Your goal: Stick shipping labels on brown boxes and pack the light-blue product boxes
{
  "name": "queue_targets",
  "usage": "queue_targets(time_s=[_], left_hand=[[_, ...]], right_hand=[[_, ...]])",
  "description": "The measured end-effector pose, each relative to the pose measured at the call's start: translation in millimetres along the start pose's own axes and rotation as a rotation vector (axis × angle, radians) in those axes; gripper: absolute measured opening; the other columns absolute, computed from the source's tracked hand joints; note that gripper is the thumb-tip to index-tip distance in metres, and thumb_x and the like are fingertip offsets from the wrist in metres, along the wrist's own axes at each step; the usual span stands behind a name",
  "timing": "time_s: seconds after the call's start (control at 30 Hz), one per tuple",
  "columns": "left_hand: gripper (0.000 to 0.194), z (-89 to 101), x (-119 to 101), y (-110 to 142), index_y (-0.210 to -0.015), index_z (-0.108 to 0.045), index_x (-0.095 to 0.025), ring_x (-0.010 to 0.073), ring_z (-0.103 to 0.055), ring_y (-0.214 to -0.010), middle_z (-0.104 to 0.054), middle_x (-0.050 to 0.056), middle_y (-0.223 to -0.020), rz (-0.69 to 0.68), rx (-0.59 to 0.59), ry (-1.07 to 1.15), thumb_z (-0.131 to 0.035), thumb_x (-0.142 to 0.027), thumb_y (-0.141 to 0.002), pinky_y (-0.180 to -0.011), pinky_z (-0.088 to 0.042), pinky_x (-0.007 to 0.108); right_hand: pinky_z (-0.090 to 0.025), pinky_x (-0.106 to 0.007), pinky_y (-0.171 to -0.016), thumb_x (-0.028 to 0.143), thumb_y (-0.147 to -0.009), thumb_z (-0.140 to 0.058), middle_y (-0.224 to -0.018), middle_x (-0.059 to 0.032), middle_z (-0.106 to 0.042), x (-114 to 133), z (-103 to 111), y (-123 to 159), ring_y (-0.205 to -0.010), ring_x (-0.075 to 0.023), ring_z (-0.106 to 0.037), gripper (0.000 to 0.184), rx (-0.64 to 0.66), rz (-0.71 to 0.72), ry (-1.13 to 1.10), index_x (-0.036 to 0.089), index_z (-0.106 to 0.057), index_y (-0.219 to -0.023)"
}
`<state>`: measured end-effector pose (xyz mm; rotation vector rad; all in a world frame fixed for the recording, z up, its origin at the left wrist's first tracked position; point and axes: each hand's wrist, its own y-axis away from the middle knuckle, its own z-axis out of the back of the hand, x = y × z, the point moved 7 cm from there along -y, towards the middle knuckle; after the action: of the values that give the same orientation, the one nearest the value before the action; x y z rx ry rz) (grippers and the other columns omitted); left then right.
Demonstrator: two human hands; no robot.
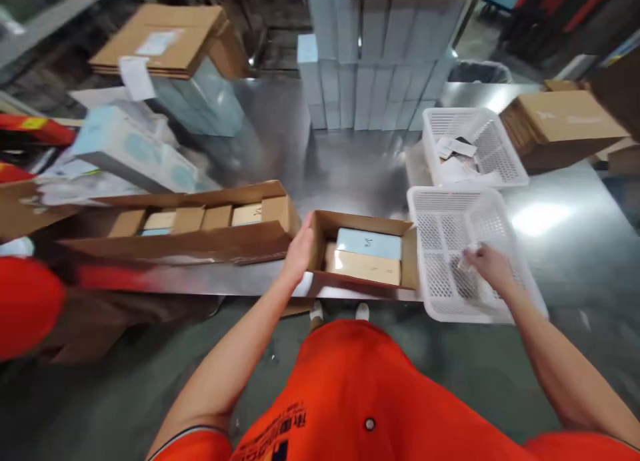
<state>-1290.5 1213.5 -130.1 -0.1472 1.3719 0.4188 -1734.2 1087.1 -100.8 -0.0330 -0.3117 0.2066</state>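
My left hand (299, 253) lies with stretched fingers against the left end of a small open cardboard box (409, 255) at the table's front edge. Inside that box are a pale blue carton (373, 243) and a cream carton (367, 266). To the right, my right hand (490, 267) is over the near white plastic basket (419, 247), its fingers pinched together. A small whitish bit shows at the fingertips, too blurred to name.
A long open cardboard box (215, 242) holding several cartons adjoins on the left. Behind stand stacked pale blue boxes (373, 87). A second white basket (505, 141) with papers and folded cardboard (570, 117) are at right. Another person's orange sleeve (27, 307) shows at left.
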Motion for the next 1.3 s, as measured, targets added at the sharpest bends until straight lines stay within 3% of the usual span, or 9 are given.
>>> queue_targets(time_s=[0.13, 0.23, 0.3, 0.47, 0.6, 0.8, 1.0, 1.13, 1.3], left_hand=[[0.057, -1.3, -1.8, -5.8, -0.151, -0.038, -0.015, 0.0184, -0.025, -0.151, -0.036, 0.004, -0.160, -0.036, 0.004, 0.011, -0.034, -0.042, -0.101, -0.126, -0.016, 0.033], [0.053, -1.2, -2.3, -6.7, -0.149, -0.041, -0.014, 0.0194, -0.029, -0.149, -0.039, 0.005, -0.159, -0.054, -0.005, 0.001, -0.034, -0.038, -0.101, -0.125, -0.020, 0.034], [0.050, 1.4, -4.4, -5.7, -0.146, -0.044, -0.017, 0.0187, -0.038, -0.145, -0.043, 0.006, -0.156, -0.074, -0.039, -0.038, -0.037, -0.035, -0.100, -0.122, -0.028, 0.034], [0.026, 19.3, -29.1, 6.0, -0.110, -0.066, -0.015, 0.0235, -0.065, -0.109, -0.072, 0.012, -0.112, -0.135, -0.286, -0.466, -0.048, -0.024, -0.094, -0.100, -0.049, 0.038], [0.031, -8.8, -59.6, 20.4, -0.098, -0.068, -0.015, 0.0239, -0.068, -0.094, -0.073, 0.010, -0.095, -0.245, -0.121, -0.812, -0.044, -0.035, -0.098, -0.087, -0.050, 0.036], [0.068, -77.0, -52.7, 31.6, -0.088, -0.074, -0.013, 0.0320, -0.067, -0.093, -0.074, 0.017, -0.090, -0.253, 0.215, -1.099, -0.029, -0.062, -0.097, -0.083, -0.049, 0.045], [0.053, -80.8, -44.7, 12.1, -0.129, -0.061, -0.014, 0.0317, -0.056, -0.120, -0.066, 0.017, -0.124, -0.676, -0.073, -0.997, -0.039, -0.051, -0.098, -0.105, -0.039, 0.052], [0.064, -98.2, -31.1, 4.9, -0.149, -0.042, -0.024, 0.0360, -0.029, -0.147, -0.044, 0.013, -0.154, -0.754, 0.009, -1.067, -0.032, -0.061, -0.097, -0.114, -0.013, 0.072], [0.076, -108.2, -39.8, -20.3, -0.153, -0.033, -0.020, 0.0302, -0.023, -0.151, -0.029, 0.013, -0.163, -0.543, 0.299, -1.109, -0.025, -0.068, -0.095, -0.119, -0.016, 0.066]], right_hand=[[-0.054, -0.035, -0.084, 0.037, -0.094, -0.060, -0.114, -0.0117, -0.067, 143.4, 55.6, -19.4, -0.099, -0.0196, -0.065, 0.031, -0.272, 0.325, -0.472, 0.016, -0.060, -0.117], [-0.053, -0.038, -0.097, 0.025, -0.094, -0.056, -0.121, -0.0109, -0.067, 280.0, 26.0, 9.4, -0.115, -0.0219, -0.062, 0.027, -0.005, 0.963, -0.384, 0.016, -0.061, -0.119], [-0.052, -0.045, -0.100, 0.018, -0.093, -0.049, -0.127, -0.0144, -0.064, 320.9, -6.0, 25.6, -0.122, -0.0261, -0.058, 0.026, 0.166, 1.180, -0.216, 0.014, -0.063, -0.115], [-0.058, -0.044, -0.073, 0.049, -0.096, -0.042, -0.097, -0.0111, -0.071, 235.1, -6.2, -6.5, -0.085, -0.0260, -0.068, 0.035, 0.299, 0.698, -0.084, 0.023, -0.064, -0.091], [-0.054, -0.045, -0.058, 0.071, -0.092, -0.024, -0.067, -0.0119, -0.065, 153.6, -19.0, -5.5, -0.061, -0.0276, -0.062, 0.059, 0.529, 0.311, -0.106, 0.028, -0.054, -0.065], [-0.054, -0.045, -0.091, 0.063, -0.095, -0.025, -0.104, -0.0120, -0.072, 218.1, -70.0, 22.2, -0.097, -0.0272, -0.067, 0.061, 0.702, 0.535, -0.222, 0.020, -0.067, -0.096], [-0.039, -0.054, -0.108, 0.050, -0.100, -0.028, -0.135, -0.0153, -0.060, 194.3, -14.1, -11.0, -0.131, -0.0323, -0.049, 0.056, -0.101, 0.524, -0.027, 0.014, -0.056, -0.134], [-0.014, -0.077, -0.109, 0.048, -0.102, -0.017, -0.146, -0.0149, -0.051, 189.7, -68.4, 46.1, -0.143, -0.0393, -0.032, 0.062, -0.003, 0.725, 0.230, 0.014, -0.046, -0.146], [-0.013, -0.081, -0.105, 0.057, -0.098, -0.016, -0.155, -0.0215, -0.035, 196.5, -99.4, 82.8, -0.147, -0.0449, -0.016, 0.079, -0.010, 0.515, 0.247, 0.005, -0.022, -0.156]])
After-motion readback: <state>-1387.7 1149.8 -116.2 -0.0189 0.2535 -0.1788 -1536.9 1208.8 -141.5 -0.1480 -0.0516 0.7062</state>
